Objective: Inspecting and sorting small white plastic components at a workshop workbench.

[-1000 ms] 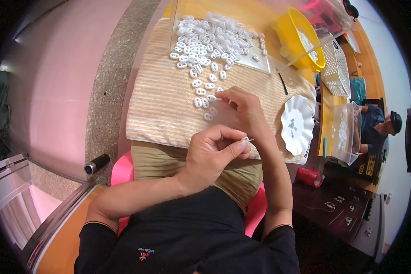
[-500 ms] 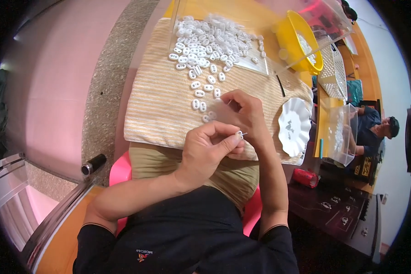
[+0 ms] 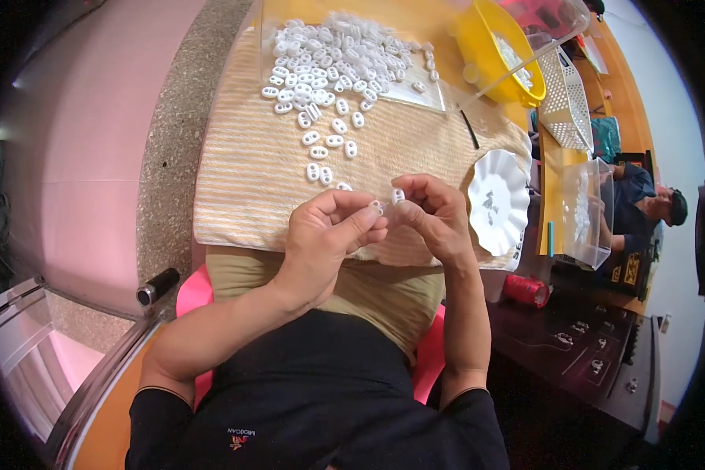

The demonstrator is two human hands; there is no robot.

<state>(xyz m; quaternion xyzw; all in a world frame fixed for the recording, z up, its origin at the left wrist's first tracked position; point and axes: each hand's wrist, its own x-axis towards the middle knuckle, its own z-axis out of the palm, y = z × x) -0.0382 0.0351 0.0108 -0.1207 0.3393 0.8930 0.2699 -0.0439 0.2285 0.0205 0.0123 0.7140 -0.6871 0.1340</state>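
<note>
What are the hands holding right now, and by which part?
Each hand pinches a small white plastic piece at its edge in the fingertips: left hand one, right hand another.

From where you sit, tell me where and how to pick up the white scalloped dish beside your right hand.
Take the white scalloped dish by its raised wavy rim on the near left edge, closest to the right hand. It lies flat on the striped cloth, so a pinch over the rim, thumb inside and fingers beneath, probably works best. Its far side crowds the clear plastic box.
</note>
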